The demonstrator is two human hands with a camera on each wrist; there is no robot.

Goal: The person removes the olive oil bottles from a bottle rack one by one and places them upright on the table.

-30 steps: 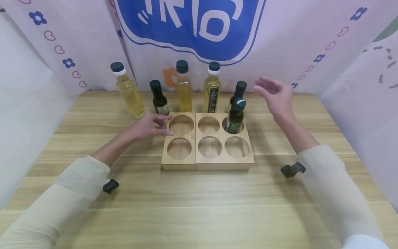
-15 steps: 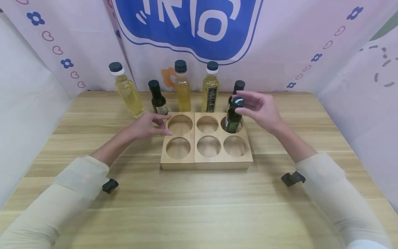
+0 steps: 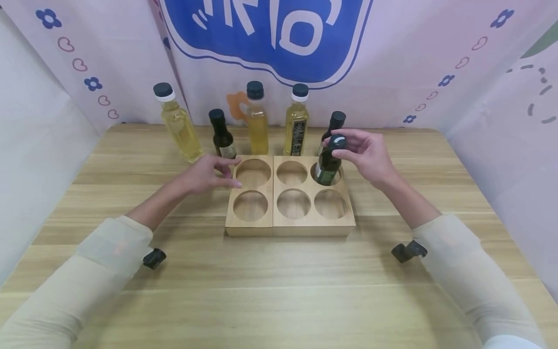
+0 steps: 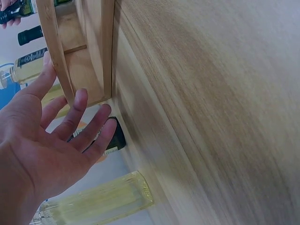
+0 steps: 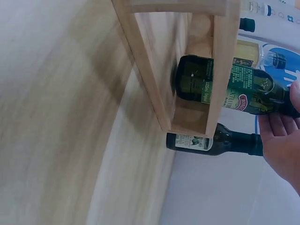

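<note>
A small dark green oil bottle [image 3: 328, 167] stands in the back right hole of a wooden bottle rack [image 3: 250, 231]. My right hand [image 3: 368, 157] pinches its neck just below the cap, thumb in front and fingers behind. The right wrist view shows the bottle's green label and its base down inside the rack. At the rack's left side, my left hand [image 3: 208, 175] rests with its fingertips against the back left edge. Those fingers are spread and relaxed in the left wrist view. The rack's other holes show bare wood.
Behind the rack stand a tall yellow oil bottle [image 3: 182, 131], a small dark bottle [image 3: 223, 140], an amber oil bottle [image 3: 258, 128], a yellow oil bottle with a black label [image 3: 296, 123] and another dark bottle [image 3: 335, 123]. A printed cloth [image 3: 370, 97] hangs behind the wooden table [image 3: 279, 291].
My right hand has come left and down from beside the rack and taken hold of the dark green oil bottle's neck. My left hand has stayed at the rack's edge.
</note>
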